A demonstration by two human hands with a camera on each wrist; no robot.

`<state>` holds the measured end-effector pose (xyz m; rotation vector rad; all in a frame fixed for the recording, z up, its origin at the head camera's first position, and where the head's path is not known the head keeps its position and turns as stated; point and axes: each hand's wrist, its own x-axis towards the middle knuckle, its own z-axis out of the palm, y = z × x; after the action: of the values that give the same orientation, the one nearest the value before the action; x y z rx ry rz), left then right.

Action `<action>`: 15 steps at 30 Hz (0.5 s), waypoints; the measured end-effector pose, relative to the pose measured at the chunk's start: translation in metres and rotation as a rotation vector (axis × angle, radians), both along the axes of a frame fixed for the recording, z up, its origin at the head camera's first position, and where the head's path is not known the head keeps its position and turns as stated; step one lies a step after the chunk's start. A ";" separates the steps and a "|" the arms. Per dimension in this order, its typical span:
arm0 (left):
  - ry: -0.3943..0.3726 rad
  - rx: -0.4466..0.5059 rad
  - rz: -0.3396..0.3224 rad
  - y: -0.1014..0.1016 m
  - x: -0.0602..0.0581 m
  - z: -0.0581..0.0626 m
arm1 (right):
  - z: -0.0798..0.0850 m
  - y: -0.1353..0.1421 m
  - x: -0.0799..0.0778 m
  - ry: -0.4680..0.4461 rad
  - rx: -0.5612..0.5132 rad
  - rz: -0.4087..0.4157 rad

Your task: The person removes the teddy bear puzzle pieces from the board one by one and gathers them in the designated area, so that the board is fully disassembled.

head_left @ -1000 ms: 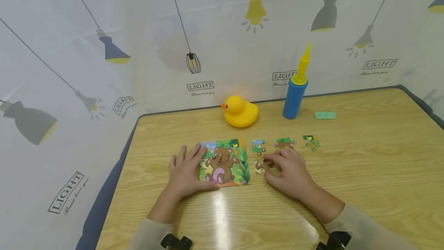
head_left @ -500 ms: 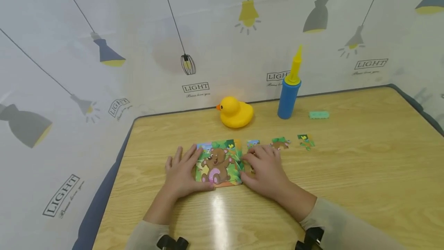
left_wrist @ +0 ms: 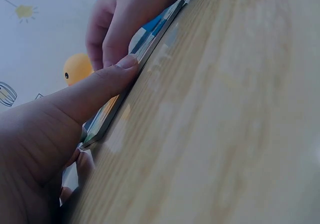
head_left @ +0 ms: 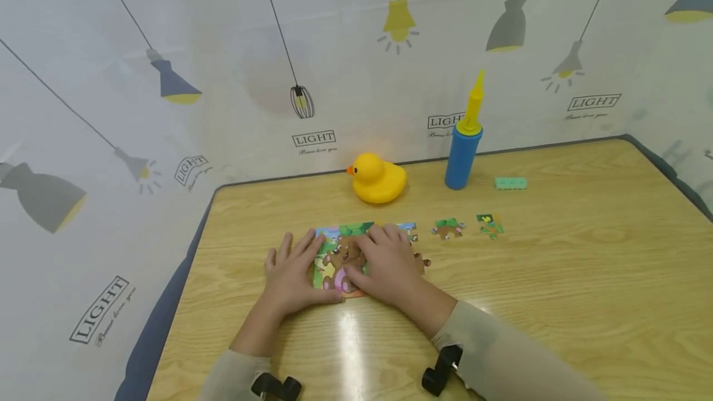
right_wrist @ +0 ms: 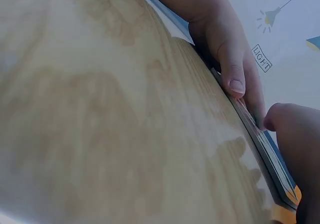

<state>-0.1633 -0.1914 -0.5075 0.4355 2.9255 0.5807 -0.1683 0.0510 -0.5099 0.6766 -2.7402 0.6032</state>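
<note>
A jigsaw puzzle of a brown bear (head_left: 338,263) lies flat on the wooden table (head_left: 557,302). My left hand (head_left: 292,280) rests along its left side with fingers spread, the thumb on the lower edge. Over the puzzle's right half reaches my right hand (head_left: 392,265), thumb and fingertips touching the surface and hiding much of it. In the right wrist view the right thumb (right_wrist: 300,144) meets the puzzle's face. A sky-blue piece (head_left: 409,226) and a brown piece (head_left: 421,263) show beyond the right hand, partly covered.
Farther right lie a brown-and-green puzzle piece (head_left: 448,229) and a green piece with a yellow bird (head_left: 490,226). Behind stand a yellow rubber duck (head_left: 379,181), a blue hand pump (head_left: 462,156) with a yellow nozzle, and a mint-green block (head_left: 510,184).
My right hand has left the loose pieces on the right and moved leftward onto the puzzle. The left hand stays on the puzzle's edge. The head view has shifted slightly.
</note>
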 end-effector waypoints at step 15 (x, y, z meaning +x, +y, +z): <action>-0.003 0.007 0.001 0.000 0.002 0.004 | 0.000 -0.009 -0.010 -0.237 -0.037 -0.010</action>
<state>-0.1610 -0.1914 -0.5033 0.4340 2.9213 0.5913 -0.1779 0.0417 -0.5104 0.6179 -2.9383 0.7759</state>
